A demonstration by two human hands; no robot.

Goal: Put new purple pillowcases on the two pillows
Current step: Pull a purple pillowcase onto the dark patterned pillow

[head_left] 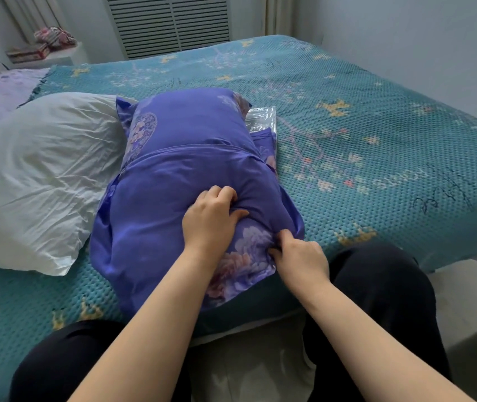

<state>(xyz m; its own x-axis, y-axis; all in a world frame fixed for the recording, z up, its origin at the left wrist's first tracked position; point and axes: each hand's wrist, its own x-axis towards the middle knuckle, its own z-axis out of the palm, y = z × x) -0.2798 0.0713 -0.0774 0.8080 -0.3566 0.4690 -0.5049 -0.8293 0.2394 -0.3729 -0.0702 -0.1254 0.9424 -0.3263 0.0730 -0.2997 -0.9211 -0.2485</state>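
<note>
Head view: both my left hand (212,219) and right hand (301,253) bunch silky purple pillowcase (179,175); one crinkled white pillow (42,175) at nine o'clock.

Free room and obstacles, as I see them from the head view. The purple pillow (190,169) lies lengthwise in front of me on the bed (376,126); my left hand (209,221) and right hand (301,256) both grip its near end. To the left, the white pillow (42,175) touches it, closing that side. At its far right corner, a clear packet (262,120) with folded purple cloth (266,143) lies against it. Right of these I have open bedspread up to the wall (405,39). My knees (376,285) press the near bed edge.
</note>
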